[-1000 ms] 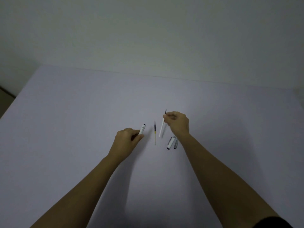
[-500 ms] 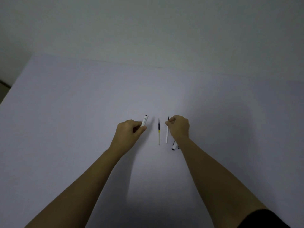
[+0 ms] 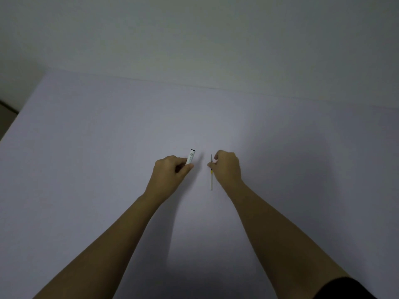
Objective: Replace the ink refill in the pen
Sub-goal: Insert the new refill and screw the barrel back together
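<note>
My left hand (image 3: 170, 173) holds a white pen barrel (image 3: 190, 157), whose dark open end sticks up and away past my thumb. A little to the right, a thin ink refill (image 3: 211, 179) with a dark tip and a yellow band lies pointing away from me on the pale table (image 3: 108, 147). My right hand (image 3: 227, 167) pinches this refill near its tip with thumb and fingertips. The other refill and the pen caps seen earlier are hidden behind my right hand and wrist.
The table's far edge (image 3: 216, 88) meets a plain wall. Its left edge (image 3: 21, 113) drops to a dark floor. My two forearms stretch from the bottom of the view to the middle of the table.
My right hand has moved left from the white refill it held to the yellow-banded refill and closed on it. The left hand keeps the barrel almost still.
</note>
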`<state>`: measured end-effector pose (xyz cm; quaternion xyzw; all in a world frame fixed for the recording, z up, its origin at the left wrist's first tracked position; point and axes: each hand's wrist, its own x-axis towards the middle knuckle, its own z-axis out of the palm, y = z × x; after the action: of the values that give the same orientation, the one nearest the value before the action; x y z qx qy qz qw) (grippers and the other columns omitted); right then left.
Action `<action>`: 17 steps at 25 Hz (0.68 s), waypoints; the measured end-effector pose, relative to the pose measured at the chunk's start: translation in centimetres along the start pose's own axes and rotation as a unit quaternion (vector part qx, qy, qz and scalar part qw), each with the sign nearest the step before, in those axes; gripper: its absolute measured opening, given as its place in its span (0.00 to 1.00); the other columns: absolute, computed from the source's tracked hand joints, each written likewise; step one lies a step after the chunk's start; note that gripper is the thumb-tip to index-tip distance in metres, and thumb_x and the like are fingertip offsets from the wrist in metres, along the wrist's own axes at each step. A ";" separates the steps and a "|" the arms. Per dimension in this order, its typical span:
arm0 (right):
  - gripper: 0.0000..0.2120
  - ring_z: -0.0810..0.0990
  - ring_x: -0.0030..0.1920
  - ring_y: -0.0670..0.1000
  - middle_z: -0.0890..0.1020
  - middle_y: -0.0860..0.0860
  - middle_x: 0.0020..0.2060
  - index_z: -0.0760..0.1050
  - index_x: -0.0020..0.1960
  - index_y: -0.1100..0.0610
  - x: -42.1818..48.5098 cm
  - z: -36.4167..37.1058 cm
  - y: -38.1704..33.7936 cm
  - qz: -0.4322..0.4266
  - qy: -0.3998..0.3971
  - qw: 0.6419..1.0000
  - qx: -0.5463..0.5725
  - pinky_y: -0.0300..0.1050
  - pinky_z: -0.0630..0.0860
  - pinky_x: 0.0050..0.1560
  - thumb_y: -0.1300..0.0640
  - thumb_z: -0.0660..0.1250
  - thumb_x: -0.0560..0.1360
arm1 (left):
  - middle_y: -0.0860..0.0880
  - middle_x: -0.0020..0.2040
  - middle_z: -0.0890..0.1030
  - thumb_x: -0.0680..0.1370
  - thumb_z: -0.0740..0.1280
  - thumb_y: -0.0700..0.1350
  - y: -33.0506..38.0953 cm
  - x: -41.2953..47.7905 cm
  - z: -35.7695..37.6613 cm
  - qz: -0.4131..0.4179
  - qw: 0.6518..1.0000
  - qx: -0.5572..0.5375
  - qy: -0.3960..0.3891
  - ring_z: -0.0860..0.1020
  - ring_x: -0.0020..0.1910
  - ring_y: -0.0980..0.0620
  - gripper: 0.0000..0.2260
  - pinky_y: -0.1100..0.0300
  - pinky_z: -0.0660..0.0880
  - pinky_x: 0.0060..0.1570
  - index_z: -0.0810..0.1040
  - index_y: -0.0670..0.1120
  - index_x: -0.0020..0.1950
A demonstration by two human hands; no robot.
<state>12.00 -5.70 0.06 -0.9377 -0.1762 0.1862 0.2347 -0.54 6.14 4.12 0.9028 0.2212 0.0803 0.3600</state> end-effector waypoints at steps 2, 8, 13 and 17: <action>0.10 0.81 0.48 0.60 0.82 0.62 0.48 0.77 0.50 0.67 -0.1 0.4 -0.5 -0.001 -0.002 1.000 -0.024 0.49 0.76 0.46 0.61 0.67 0.74 | 0.37 0.32 0.80 0.76 0.66 0.48 0.0 0.0 -0.2 -0.002 1.000 -0.002 0.003 0.76 0.34 0.41 0.15 0.47 0.74 0.38 0.79 0.36 0.39; 0.12 0.82 0.51 0.57 0.85 0.60 0.49 0.79 0.54 0.63 -0.1 -0.3 -1.4 0.090 0.030 0.986 0.136 0.42 0.75 0.52 0.60 0.68 0.72 | 0.37 0.32 0.79 0.76 0.65 0.48 -0.3 0.0 -0.4 -0.007 1.000 0.007 0.000 0.76 0.34 0.41 0.15 0.48 0.73 0.36 0.78 0.36 0.38; 0.10 0.82 0.43 0.51 0.83 0.53 0.39 0.80 0.50 0.62 0.2 -3.8 -1.7 0.148 0.074 0.875 0.455 0.45 0.80 0.48 0.59 0.71 0.70 | 0.36 0.32 0.78 0.76 0.65 0.47 0.0 0.0 -0.4 0.000 1.000 0.004 -0.021 0.75 0.33 0.41 0.14 0.50 0.71 0.35 0.77 0.37 0.37; 0.05 0.83 0.42 0.46 0.83 0.50 0.39 0.79 0.47 0.57 -1.0 -6.1 -1.7 0.104 0.086 0.825 0.549 0.36 0.77 0.42 0.59 0.71 0.71 | 0.36 0.35 0.78 0.76 0.64 0.46 0.7 -0.2 -0.3 0.009 0.998 0.006 -0.054 0.75 0.35 0.42 0.12 0.57 0.66 0.34 0.81 0.38 0.43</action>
<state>13.41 -7.00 6.21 -0.6789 0.0743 0.1937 0.7044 -0.52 5.80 4.86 0.9099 0.1937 0.0336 0.3652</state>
